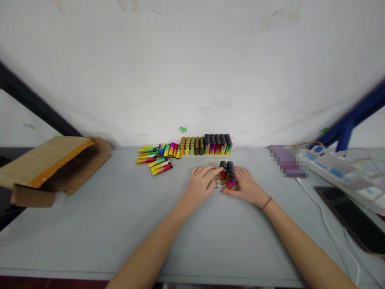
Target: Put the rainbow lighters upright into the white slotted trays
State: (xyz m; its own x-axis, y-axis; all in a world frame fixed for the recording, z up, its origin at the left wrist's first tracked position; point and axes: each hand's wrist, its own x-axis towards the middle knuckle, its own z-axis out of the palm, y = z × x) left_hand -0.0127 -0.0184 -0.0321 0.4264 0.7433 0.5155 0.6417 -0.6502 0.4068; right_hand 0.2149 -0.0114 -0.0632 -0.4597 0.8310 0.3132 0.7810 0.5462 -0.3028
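Head view: the left hand (202, 182) and the right hand (247, 187) are clasping a bunch of lighters (227, 175) between them, fingers curled against its sides, at the frame's centre on the tabletop (105, 224). Its rows are running away from the person, equally near both.

The lower part of the small block of lighters (227, 176) is hidden behind the fingers of the left hand (201, 185) and right hand (247, 186); how firmly either grips cannot be told. A purple thing (288, 161) far right on the surface (99, 224) is blurred into squares. The cardboard box (45, 168) is cut by the left edge, the dark phone (355, 218) and white power strip (339, 172) by the right edge. Print on the far lighter rows (207, 146) is too small to read.
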